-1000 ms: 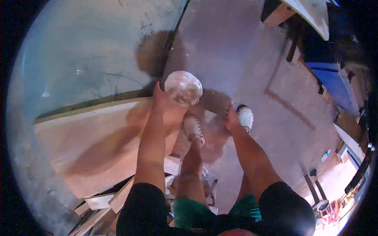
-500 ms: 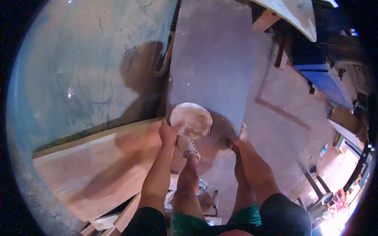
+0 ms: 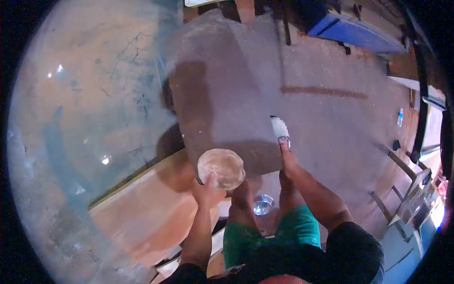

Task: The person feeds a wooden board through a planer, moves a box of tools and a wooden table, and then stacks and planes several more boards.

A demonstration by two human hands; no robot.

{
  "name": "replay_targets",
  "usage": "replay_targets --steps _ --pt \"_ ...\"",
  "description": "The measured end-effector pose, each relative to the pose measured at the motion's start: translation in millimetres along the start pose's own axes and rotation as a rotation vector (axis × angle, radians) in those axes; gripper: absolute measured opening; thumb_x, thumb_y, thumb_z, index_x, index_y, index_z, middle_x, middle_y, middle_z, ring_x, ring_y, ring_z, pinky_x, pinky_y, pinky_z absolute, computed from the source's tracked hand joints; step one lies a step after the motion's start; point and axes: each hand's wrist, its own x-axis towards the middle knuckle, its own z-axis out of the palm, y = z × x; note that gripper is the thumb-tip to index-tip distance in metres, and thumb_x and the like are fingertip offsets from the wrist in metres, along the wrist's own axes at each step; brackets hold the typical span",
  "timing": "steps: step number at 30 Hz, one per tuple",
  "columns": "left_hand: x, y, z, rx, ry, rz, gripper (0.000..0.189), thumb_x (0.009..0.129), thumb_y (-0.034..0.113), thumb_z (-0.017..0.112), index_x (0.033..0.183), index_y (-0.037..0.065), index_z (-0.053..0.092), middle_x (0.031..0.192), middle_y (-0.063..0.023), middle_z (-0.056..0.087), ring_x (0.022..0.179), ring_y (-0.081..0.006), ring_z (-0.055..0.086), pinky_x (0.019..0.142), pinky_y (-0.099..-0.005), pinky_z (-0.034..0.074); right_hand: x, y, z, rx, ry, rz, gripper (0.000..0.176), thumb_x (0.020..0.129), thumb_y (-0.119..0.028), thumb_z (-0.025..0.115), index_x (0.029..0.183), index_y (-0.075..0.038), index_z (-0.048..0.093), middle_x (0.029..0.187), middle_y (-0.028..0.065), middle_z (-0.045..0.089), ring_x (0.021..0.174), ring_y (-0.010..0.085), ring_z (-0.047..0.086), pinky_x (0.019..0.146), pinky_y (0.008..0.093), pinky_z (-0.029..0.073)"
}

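A large flat brown-grey board (image 3: 236, 118) stretches out in front of my legs. My left hand (image 3: 208, 193) is closed at its near left corner, with the thumb over a round, pale, mottled disc (image 3: 221, 168) lying on the board. Whether the disc is wood or another material, I cannot make out. My right hand (image 3: 287, 154) grips the board's right edge near its near corner, most of its fingers hidden beneath. Just beyond that hand, a light perforated shoe (image 3: 280, 128) shows past the edge.
At left lies a big pale sheet (image 3: 109, 85) with dark scuffs; a wooden panel (image 3: 146, 213) is nearer me. A metal bowl (image 3: 263, 205) sits on the floor between my legs. Right are a blue box (image 3: 357, 35), a bottle (image 3: 400, 117) and a chair (image 3: 411, 199).
The board's near end has risen and turned, its far end now leaning left. Both hands moved with it, and the disc shifted nearer me. The view has swung right.
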Motion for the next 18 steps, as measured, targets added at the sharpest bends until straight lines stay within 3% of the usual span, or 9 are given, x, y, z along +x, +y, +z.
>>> replay_targets --steps 2,3,4,6,8,10,13,16,18 --pt "-7 16 -34 0.014 0.041 0.111 0.058 0.072 0.041 0.073 0.108 -0.003 0.059 0.108 -0.0204 0.063 0.101 -0.0312 0.06 0.084 -0.0396 0.046 -26 7 14 -0.183 0.068 -0.362 0.077 0.089 -0.058 0.039 0.134 0.005 0.039 0.138 0.0188 0.041 0.125 0.0269 0.04 0.1 0.0337 0.034" --pt "-2 10 -52 0.062 -0.016 0.093 0.057 0.073 0.041 0.072 0.108 -0.002 0.06 0.107 -0.0194 0.063 0.101 -0.0313 0.061 0.083 -0.039 0.046 -119 -43 14 0.052 -0.044 -0.22 0.084 0.086 -0.063 0.044 0.136 0.004 0.036 0.135 0.0208 0.042 0.127 0.0276 0.038 0.105 0.0355 0.028" --pt "8 5 -68 0.062 -0.048 0.099 0.057 0.073 0.043 0.071 0.108 -0.001 0.061 0.107 -0.0194 0.064 0.1 -0.0322 0.061 0.083 -0.0392 0.046 -137 -49 18 0.145 -0.196 -0.291 0.084 0.087 -0.064 0.041 0.139 0.002 0.031 0.142 0.0201 0.032 0.134 0.0271 0.027 0.109 0.0345 0.021" --pt "14 -1 -98 0.009 -0.088 0.131 0.057 0.075 0.047 0.068 0.106 0.0 0.062 0.106 -0.0205 0.064 0.1 -0.0349 0.06 0.084 -0.0405 0.046 -174 -60 27 0.032 -0.104 -0.488 0.085 0.089 -0.065 0.033 0.137 0.005 0.033 0.14 0.0205 0.038 0.133 0.0279 0.032 0.107 0.0314 0.024" --pt "26 15 -125 0.251 -0.066 0.182 0.063 0.076 0.054 0.062 0.106 -0.001 0.061 0.107 -0.023 0.062 0.1 -0.0381 0.059 0.086 -0.0418 0.045 -184 -77 22 -0.009 -0.164 -0.488 0.086 0.089 -0.065 0.033 0.137 0.005 0.032 0.14 0.0223 0.037 0.132 0.0296 0.032 0.107 0.0319 0.024" --pt "47 51 -141 0.387 -0.093 0.039 0.067 0.078 0.057 0.058 0.107 -0.003 0.061 0.108 -0.0247 0.061 0.103 -0.0388 0.058 0.089 -0.0435 0.043 -187 -123 24 -0.052 -0.211 -0.543 0.087 0.088 -0.066 0.033 0.138 0.006 0.032 0.14 0.0242 0.036 0.132 0.0313 0.032 0.108 0.0324 0.024" --pt "66 98 -163 0.305 -0.105 0.033 0.072 0.077 0.059 0.058 0.107 -0.006 0.059 0.11 -0.0268 0.059 0.105 -0.0376 0.057 0.09 -0.0435 0.043 -225 -172 28 -0.087 -0.237 -0.675 0.089 0.087 -0.067 0.034 0.14 0.005 0.027 0.14 0.0273 0.034 0.132 0.0339 0.031 0.108 0.0336 0.024" --pt "81 112 -175 0.329 -0.135 0.006 0.078 0.076 0.059 0.06 0.113 -0.009 0.054 0.108 -0.0286 0.059 0.104 -0.0377 0.058 0.09 -0.0436 0.043 -244 -199 33 -0.198 -0.187 -0.818 0.085 0.088 -0.062 0.041 0.143 0.0 0.022 0.138 0.0265 0.038 0.13 0.0325 0.036 0.105 0.0339 0.029" --pt "106 77 -163 0.311 -0.177 0.048 0.079 0.075 0.058 0.062 0.116 -0.009 0.052 0.11 -0.0282 0.059 0.104 -0.0369 0.058 0.089 -0.0431 0.044 -237 -195 37 -0.236 -0.119 -0.857 0.08 0.089 -0.058 0.042 0.143 -0.001 0.024 0.134 0.0252 0.043 0.126 0.0326 0.041 0.103 0.0344 0.031"
